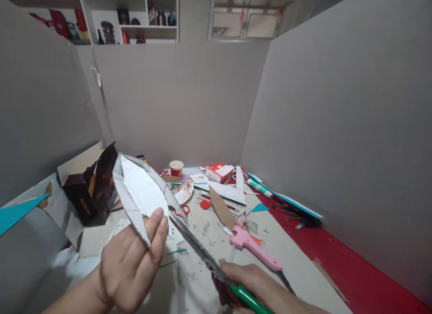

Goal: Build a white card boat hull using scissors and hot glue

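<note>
Paper (143, 188): one white piece, leaf-shaped, laid over a larger grey card (126, 201) whose margin shows along both long sides. Position: raised above the table (297, 269), directly beyond my left hand (133, 264), pointed end up and away from me. My left hand pinches both layers at the lower end, fingertips on the white face.

Shears (202, 251): one pair, green-handled, dark blades. My right hand (263, 284) is wrapped round the handles, lower and to the right of the paper. The blades slant up and left, tips just beside my left fingertips at the paper's lower right edge; whether they touch it, I cannot tell.

On the table, beyond and right of my hands: red scissors (185, 210), partly hidden behind the card; red disc (205, 204); brown cardboard (221, 208), pointed; glue gun (254, 247), pink, lying near my right hand; scattered scraps.

Towards the rear: paper cup (176, 169), upright; red-and-white box (219, 172).

At left: dark box (84, 201), flaps open, standing near the card.

Along the right side: red cloth (357, 269).
</note>
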Action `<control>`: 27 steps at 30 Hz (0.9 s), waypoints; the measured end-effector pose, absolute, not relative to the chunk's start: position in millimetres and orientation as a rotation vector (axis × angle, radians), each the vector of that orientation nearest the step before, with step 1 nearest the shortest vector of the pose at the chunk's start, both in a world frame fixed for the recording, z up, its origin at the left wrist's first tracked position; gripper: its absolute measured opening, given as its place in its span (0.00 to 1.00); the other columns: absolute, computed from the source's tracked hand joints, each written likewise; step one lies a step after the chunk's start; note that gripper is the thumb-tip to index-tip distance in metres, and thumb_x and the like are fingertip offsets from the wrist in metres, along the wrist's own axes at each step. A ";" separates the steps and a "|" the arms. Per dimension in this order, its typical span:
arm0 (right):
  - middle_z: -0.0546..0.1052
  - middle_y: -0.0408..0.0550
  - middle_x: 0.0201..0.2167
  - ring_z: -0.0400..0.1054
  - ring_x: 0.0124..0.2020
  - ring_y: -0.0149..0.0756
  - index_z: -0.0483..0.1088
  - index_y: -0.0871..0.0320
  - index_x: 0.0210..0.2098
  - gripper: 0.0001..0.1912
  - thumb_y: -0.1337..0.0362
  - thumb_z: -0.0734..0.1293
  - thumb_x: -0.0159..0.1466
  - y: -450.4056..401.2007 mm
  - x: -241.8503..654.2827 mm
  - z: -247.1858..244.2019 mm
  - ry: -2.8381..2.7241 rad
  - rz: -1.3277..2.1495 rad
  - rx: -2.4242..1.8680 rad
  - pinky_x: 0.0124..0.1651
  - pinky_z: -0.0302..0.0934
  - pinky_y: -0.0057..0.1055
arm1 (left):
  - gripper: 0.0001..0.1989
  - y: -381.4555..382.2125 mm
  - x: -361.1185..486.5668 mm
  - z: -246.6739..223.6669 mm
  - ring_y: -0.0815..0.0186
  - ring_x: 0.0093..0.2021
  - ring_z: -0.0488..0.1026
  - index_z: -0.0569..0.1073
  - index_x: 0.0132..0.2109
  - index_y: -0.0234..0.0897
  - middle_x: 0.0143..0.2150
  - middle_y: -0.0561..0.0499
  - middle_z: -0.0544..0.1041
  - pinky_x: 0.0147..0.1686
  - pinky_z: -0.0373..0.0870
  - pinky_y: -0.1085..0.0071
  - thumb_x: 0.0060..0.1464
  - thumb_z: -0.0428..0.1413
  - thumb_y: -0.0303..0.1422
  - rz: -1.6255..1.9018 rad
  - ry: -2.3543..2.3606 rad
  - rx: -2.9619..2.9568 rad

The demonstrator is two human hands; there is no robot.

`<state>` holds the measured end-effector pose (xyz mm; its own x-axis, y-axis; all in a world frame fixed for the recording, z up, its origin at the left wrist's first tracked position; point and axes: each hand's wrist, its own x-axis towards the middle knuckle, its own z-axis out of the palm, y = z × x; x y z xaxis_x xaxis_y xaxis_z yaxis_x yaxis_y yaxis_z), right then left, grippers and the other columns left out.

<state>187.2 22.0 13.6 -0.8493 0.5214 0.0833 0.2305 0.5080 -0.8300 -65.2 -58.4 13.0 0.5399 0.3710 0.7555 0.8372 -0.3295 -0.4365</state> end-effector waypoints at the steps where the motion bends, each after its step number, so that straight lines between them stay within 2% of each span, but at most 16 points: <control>1: 0.67 0.42 0.19 0.60 0.22 0.33 0.69 0.57 0.26 0.22 0.43 0.65 0.58 23.5 184.3 11.9 -2.456 1.274 -0.616 0.29 0.61 0.29 | 0.26 -57.1 -65.8 12.2 0.50 0.51 0.75 0.59 0.65 0.21 0.54 0.26 0.74 0.46 0.75 0.58 0.59 0.46 0.19 -0.678 -0.987 -1.921; 4: 0.64 0.40 0.17 0.58 0.21 0.31 0.68 0.57 0.25 0.23 0.43 0.65 0.58 24.7 178.7 7.0 -2.476 1.274 -0.623 0.27 0.58 0.27 | 0.26 -51.9 -67.7 8.6 0.50 0.52 0.75 0.60 0.64 0.21 0.53 0.26 0.75 0.46 0.74 0.59 0.59 0.45 0.19 -0.667 -0.981 -1.901; 8: 0.68 0.43 0.19 0.61 0.23 0.33 0.69 0.57 0.29 0.24 0.42 0.60 0.61 20.4 174.8 1.9 -2.465 1.255 -0.650 0.27 0.58 0.27 | 0.24 -42.7 -72.4 2.3 0.49 0.47 0.77 0.64 0.61 0.21 0.51 0.25 0.76 0.42 0.74 0.60 0.58 0.47 0.19 -0.652 -0.969 -1.843; 13: 0.71 0.45 0.20 0.64 0.23 0.34 0.71 0.57 0.30 0.23 0.44 0.59 0.63 19.4 170.3 -7.6 -2.451 1.172 -0.687 0.27 0.59 0.27 | 0.14 -30.2 -75.9 0.4 0.53 0.35 0.79 0.73 0.49 0.22 0.44 0.25 0.79 0.34 0.74 0.61 0.56 0.50 0.20 -0.575 -0.835 -1.808; 17: 0.70 0.44 0.20 0.62 0.21 0.32 0.70 0.57 0.29 0.21 0.47 0.59 0.64 21.3 167.4 -13.6 -2.442 1.092 -0.740 0.26 0.56 0.27 | 0.09 -23.3 -71.9 1.2 0.58 0.30 0.78 0.75 0.42 0.26 0.40 0.30 0.81 0.29 0.73 0.65 0.55 0.53 0.20 -0.502 -0.831 -1.749; 22: 0.72 0.47 0.24 0.60 0.22 0.31 0.66 0.58 0.30 0.21 0.48 0.57 0.65 21.5 163.0 -14.3 -2.569 1.019 -0.949 0.26 0.52 0.28 | 0.08 -19.3 -70.8 -2.8 0.60 0.27 0.77 0.77 0.40 0.27 0.40 0.32 0.82 0.27 0.71 0.66 0.55 0.54 0.21 -0.418 -0.858 -1.729; 27: 0.70 0.44 0.24 0.57 0.23 0.30 0.63 0.57 0.29 0.21 0.45 0.58 0.64 22.5 161.4 -16.5 -2.567 1.098 -1.064 0.28 0.52 0.27 | 0.07 -17.4 -71.3 -3.6 0.60 0.24 0.77 0.76 0.40 0.25 0.39 0.31 0.82 0.24 0.70 0.66 0.54 0.55 0.20 -0.446 -0.843 -1.745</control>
<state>161.4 22.5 -16.5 -0.7361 0.6645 -0.1286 0.5521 0.4796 -0.6820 -71.3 -17.4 -3.6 0.6767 0.3183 0.6638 0.7278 -0.1532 -0.6685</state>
